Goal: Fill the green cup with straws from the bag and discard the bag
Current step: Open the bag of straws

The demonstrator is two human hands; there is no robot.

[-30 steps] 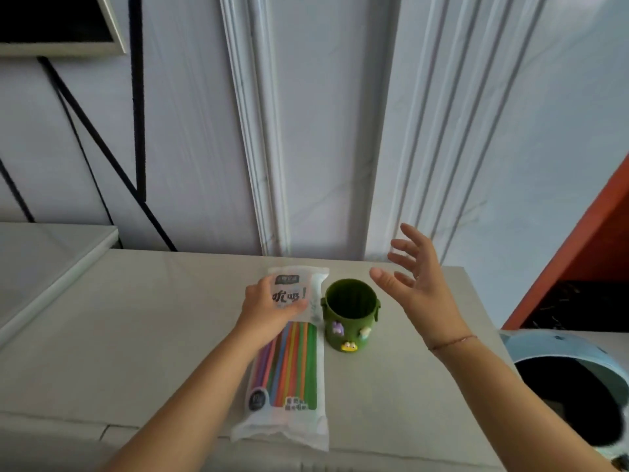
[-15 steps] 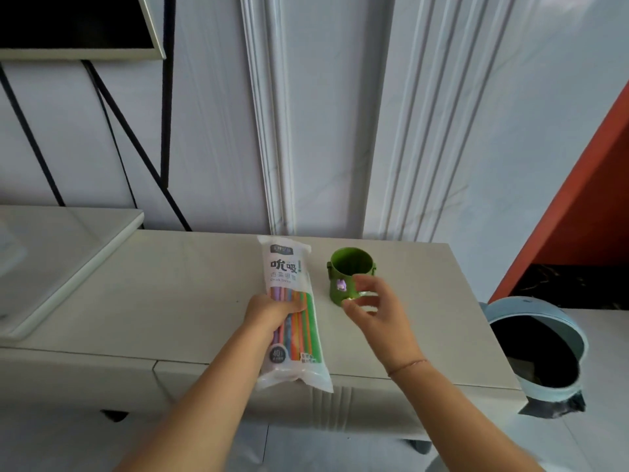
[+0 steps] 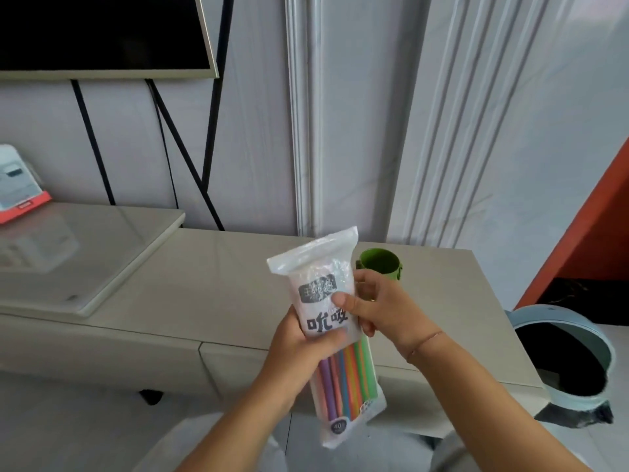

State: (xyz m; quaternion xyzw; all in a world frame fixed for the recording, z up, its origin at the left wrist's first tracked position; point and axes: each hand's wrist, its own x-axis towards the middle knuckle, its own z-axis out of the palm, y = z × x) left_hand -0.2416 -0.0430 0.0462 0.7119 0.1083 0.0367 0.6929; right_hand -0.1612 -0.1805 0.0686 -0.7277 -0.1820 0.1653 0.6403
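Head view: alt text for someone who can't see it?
Both hands hold a bag of coloured straws upright: left hand around its middle, right hand pinching higher up. Behind, a green cup stands on the cabinet; a pale blue bin sits right.

The bag was thin, crinkled plastic, glossy and partly clear. The straws inside looked like smooth coloured plastic. The cup looked like matt green plastic. The cabinet top was smooth, faintly shiny and stone-like. The bin had a smooth pale-blue shell.
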